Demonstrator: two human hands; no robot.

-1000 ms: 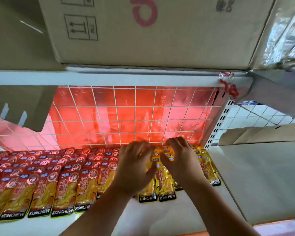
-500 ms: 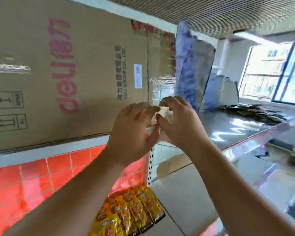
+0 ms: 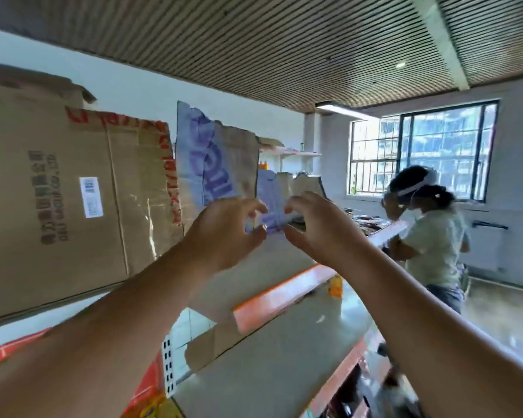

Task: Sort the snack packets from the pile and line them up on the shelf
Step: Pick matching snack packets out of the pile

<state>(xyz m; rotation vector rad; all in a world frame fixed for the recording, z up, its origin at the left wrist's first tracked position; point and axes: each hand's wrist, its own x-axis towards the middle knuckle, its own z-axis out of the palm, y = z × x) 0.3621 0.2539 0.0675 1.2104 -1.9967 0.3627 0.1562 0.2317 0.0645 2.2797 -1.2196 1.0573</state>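
Snack packets lie well below my grip, showing only as a blurred yellow and red sliver under the lower right corner of the big cardboard box.

My left hand and right hand are raised side by side, just right of that box, with a small gap between them. The fingers and thumb of each curl into a C shape, and the two fingertips almost meet. A small bluish patch sits in the gap. It is too blurred for me to tell whether either grip is pinching it or whether it belongs to the cardboard behind, so I cannot tell if my grip is clenched, released or grasping something.

Behind my hands, right of the box, stands a torn cardboard sheet with blue print. Below and right of the box runs a pale grey shelf, and the shelf above it has an orange front edge. A small orange-yellow thing lies near that edge.

Far right of the box, another person in a light shirt stands beside the shelving, in front of a barred window. A slatted ceiling spans the room above the box.
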